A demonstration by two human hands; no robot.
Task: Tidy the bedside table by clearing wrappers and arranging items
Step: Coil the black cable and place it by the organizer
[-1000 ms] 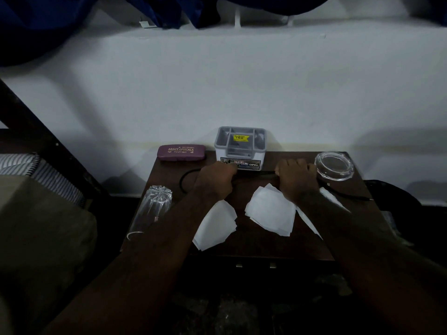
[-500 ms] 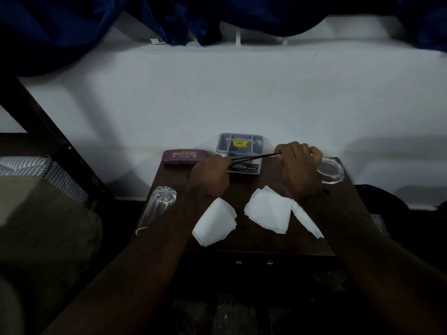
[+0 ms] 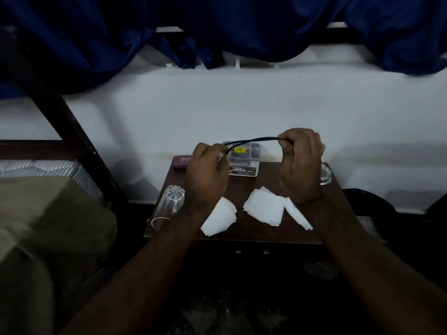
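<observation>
We hold a black cable (image 3: 251, 140) doubled between our hands above the table (image 3: 251, 187), the left hand (image 3: 208, 172) pinching one end and the right hand (image 3: 300, 158) gripping the other. White wrappers (image 3: 264, 209) lie on the table near a tipped glass (image 3: 169, 204).

Dim room. White wall (image 3: 242, 112) behind; dark blue curtain (image 3: 217, 27) hanging above. Dark wooden bed frame (image 3: 72, 131) left, striped mattress (image 3: 41, 166).
</observation>
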